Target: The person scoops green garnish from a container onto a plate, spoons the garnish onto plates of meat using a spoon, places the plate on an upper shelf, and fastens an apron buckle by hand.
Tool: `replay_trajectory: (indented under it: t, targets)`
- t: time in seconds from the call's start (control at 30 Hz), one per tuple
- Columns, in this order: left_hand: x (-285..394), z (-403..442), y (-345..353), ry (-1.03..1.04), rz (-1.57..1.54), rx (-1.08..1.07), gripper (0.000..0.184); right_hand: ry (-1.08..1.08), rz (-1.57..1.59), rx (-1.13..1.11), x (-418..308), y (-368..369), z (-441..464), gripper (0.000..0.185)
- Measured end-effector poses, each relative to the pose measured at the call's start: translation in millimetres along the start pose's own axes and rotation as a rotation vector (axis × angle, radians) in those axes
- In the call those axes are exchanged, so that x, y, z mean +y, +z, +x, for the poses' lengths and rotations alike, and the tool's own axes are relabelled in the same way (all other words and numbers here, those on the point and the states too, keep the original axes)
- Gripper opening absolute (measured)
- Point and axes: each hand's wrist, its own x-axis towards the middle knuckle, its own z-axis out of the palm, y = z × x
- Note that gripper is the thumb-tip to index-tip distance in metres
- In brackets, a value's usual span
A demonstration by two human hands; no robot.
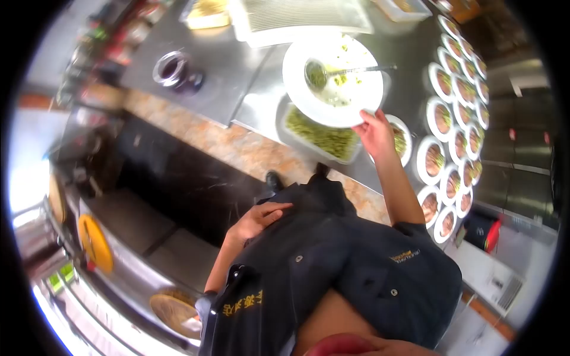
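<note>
My right hand [377, 133] grips the near rim of a large white plate [297, 89], thumb and fingers pinching the edge. On the plate lie a metal spoon [356, 70] with its bowl full of chopped green bits and some scattered green scraps. Partly under the plate is a clear container [323, 139] of chopped greens. Just right of my hand stands a small white dish [404, 142] with green food, partly hidden by my wrist. My left hand [259, 222] is empty, fingers extended, by the front of my dark jacket.
Several small white dishes [442, 118] with meat and greens stand in rows along the right side of the steel table [219, 53]. A glass jar [172, 70] with dark contents is at the left. A ridged white tray [306, 18] lies at the back. A yellow round board [95, 242] is at lower left.
</note>
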Motion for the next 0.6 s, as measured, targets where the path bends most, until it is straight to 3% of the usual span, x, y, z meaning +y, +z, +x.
replay_trajectory:
  t: [0.1, 0.23, 0.3, 0.37, 0.43, 0.47, 0.57, 0.6]
  targets:
    - [-12, -48, -16, 0.017, 0.149, 0.139, 0.036, 0.124, -0.009, -0.156, 55, 56, -31, 0.042]
    - [-55, -82, 3, 0.075, -0.090, 0.417, 0.035, 0.263, -0.155, -0.374, 128, 96, -37, 0.040]
    - [-59, -111, 19, 0.043, 0.068, 0.466, 0.035, 0.300, -0.256, -0.455, 153, 123, -57, 0.039]
    - [-102, -135, 56, 0.190, -0.010, 0.618, 0.044, 0.389, -0.378, -0.597, 182, 127, -62, 0.037]
    - [-102, -158, 104, 0.108, -0.325, 0.586, 0.055, 0.470, -0.426, -0.704, 193, 144, -83, 0.034]
    - [-113, -170, 117, 0.201, -0.496, 0.545, 0.063, 0.531, -0.487, -0.771, 211, 151, -82, 0.030]
    - [-157, -200, 142, 0.353, -0.541, 0.705, 0.067, 0.615, -0.576, -0.986, 259, 202, -113, 0.028]
    - [-161, -214, 153, 0.369, -0.577, 0.799, 0.059, 0.631, -0.601, -1.028, 271, 217, -132, 0.027]
